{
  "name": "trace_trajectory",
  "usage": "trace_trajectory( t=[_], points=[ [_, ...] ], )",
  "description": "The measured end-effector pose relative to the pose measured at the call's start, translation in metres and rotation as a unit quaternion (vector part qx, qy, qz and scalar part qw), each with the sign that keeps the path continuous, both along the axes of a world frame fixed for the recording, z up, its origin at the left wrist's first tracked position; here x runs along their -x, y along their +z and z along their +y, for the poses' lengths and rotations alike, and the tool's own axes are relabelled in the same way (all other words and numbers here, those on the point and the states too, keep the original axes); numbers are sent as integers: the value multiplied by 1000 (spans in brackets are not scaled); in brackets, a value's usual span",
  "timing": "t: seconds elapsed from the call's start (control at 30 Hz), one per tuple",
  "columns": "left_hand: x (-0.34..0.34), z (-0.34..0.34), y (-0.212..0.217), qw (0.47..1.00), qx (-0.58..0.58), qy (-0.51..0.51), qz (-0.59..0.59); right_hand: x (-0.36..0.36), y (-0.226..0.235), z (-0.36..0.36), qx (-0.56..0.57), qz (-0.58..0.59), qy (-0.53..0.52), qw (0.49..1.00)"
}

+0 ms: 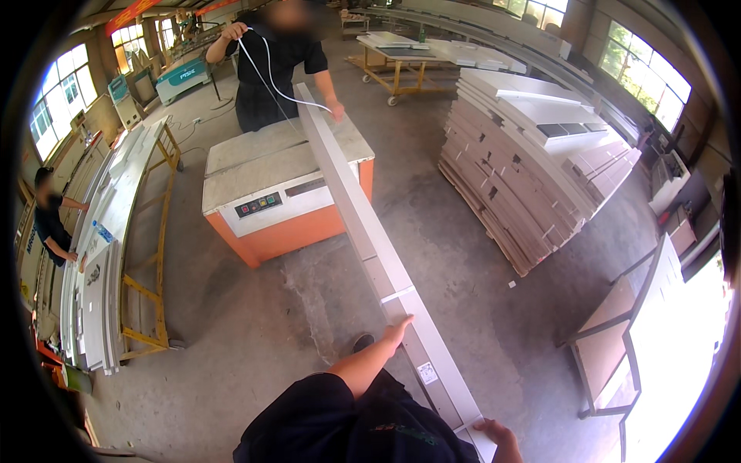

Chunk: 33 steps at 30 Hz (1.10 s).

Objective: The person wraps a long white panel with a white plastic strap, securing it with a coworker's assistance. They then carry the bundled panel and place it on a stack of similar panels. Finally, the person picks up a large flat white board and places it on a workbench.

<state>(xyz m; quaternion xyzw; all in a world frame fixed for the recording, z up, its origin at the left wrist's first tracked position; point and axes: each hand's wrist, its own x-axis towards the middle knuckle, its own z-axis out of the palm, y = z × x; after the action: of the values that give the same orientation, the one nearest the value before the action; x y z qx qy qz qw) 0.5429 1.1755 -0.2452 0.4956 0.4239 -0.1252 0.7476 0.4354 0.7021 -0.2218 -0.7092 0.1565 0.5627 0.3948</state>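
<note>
A long, narrow stack of pale boards [364, 220] slopes from the strapping machine [270, 193] down toward my body. A white band [397, 294] goes round it, with another near its close end. My left hand [396, 335] is closed on the stack's left side, just nearer than the first band, thumb over the top edge. At the near end my right hand [498, 438] grips the right edge, its fingers partly hidden. Across the machine, a co-worker in black [262, 77] holds up a loose white strap [272, 71] in both hands.
A tall pile of boards [517, 177] stands to the right, with a framed rack [629, 339] nearer. On the left, a long yellow-framed table [158, 255] bears white panels, and another person [52, 220] works beside it. A wheeled yellow cart [421, 75] stands farther back.
</note>
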Motion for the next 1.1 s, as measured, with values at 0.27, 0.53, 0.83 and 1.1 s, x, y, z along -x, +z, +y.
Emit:
trace_trajectory(
  t=[0.27, 0.53, 0.83, 1.1],
  points=[
    [-2, -1, 0, 1000, 0, -5, -11, 4, -54, -33, 25, -32, 9, 999],
    [3, 0, -1, 1000, -2, -1, -25, -2, -6, -5, -27, 27, -28, 999],
    [2, -4, 19, 1000, -5, -3, -3, 1, -2, -5, -24, 36, -36, 998],
    [4, -3, 26, 1000, -3, 2, -6, -2, -13, -10, -25, 40, -39, 998]
  ],
)
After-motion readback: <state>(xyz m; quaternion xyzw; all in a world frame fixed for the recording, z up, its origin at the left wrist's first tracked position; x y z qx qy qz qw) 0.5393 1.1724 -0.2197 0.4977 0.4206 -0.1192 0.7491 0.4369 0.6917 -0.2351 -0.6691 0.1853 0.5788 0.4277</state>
